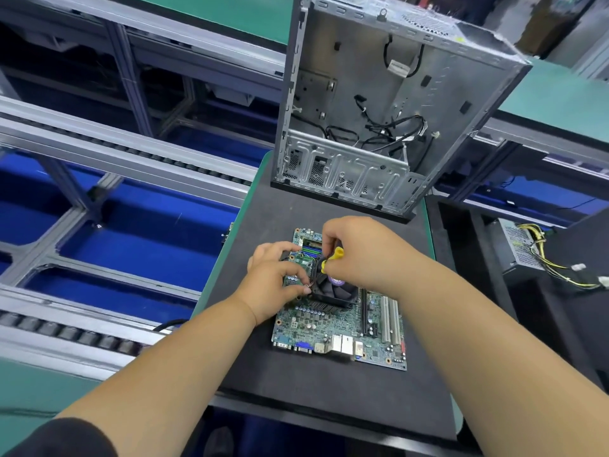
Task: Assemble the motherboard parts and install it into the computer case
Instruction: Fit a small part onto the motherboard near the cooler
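A green motherboard [333,328] lies flat on a black mat [270,367]. A black cooler fan [333,290] with a purple hub label sits on the board. My right hand [359,252] grips a yellow-and-black screwdriver [332,257] held upright over the fan's far left corner. My left hand [275,275] rests on the board at the fan's left side, fingertips touching the fan's edge and its wires. The open grey computer case [392,103] stands upright at the far end of the mat, with loose black cables inside.
A grey power supply [524,249] with yellow and black cables lies on the right. Roller conveyor rails [99,150] and blue trays [141,219] run along the left. Green bench surface [560,103] lies behind the case.
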